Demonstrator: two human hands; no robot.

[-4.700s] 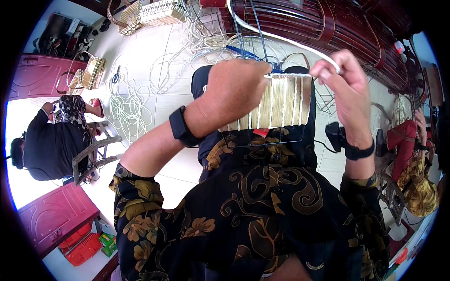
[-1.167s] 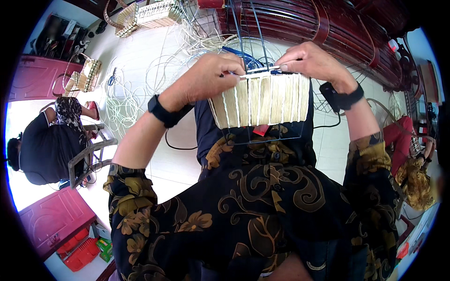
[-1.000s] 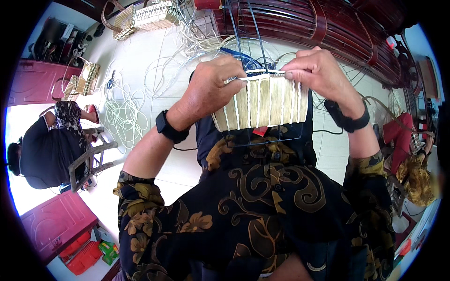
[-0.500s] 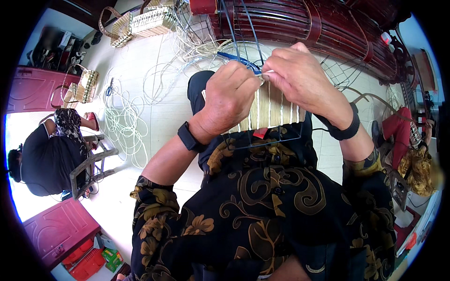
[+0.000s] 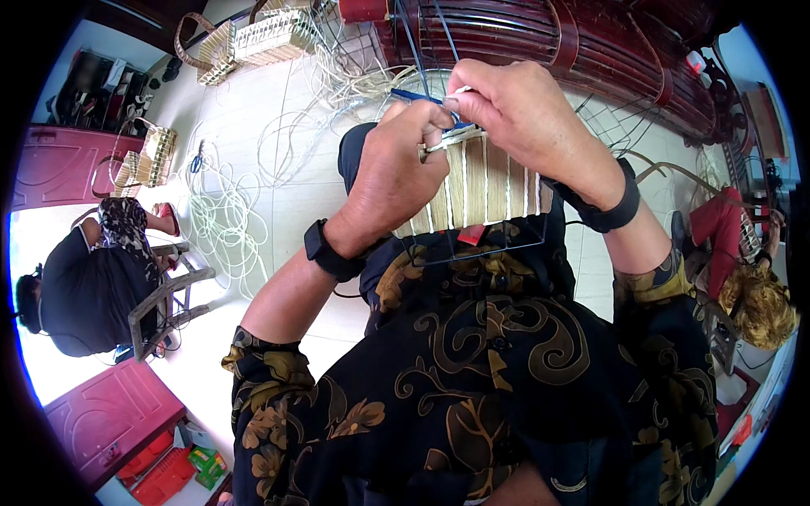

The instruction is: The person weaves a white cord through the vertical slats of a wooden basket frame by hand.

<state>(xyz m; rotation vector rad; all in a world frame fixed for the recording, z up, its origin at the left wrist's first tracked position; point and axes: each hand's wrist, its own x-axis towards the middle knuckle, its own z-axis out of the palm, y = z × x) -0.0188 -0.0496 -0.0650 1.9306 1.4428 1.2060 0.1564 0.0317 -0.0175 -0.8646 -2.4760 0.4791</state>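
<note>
On my lap lies a partly woven basket point(image 5: 485, 184), tan strips crossed by white cords, on a dark wire frame point(image 5: 498, 251) that juts out at its near side. Two long wires of the frame point(image 5: 417, 42) rise away from me at the far side. My left hand point(image 5: 395, 164) is closed at the basket's far left edge, gripping a white cord there. Pinched between the thumb and forefinger of my right hand point(image 5: 530, 114) is a white cord point(image 5: 461, 90), just above that edge. A blue piece point(image 5: 422, 98) shows behind my fingers.
Loose pale cord point(image 5: 228, 219) lies tangled on the tiled floor to the left. Finished-looking baskets point(image 5: 274, 38) stand at the far left. A dark red wooden bench point(image 5: 540, 42) runs along the back. Seated people are at left point(image 5: 93, 278) and right point(image 5: 751, 287).
My right hand has moved up and slightly left, drawing the cord away from the edge. My left hand has shifted left and a little down.
</note>
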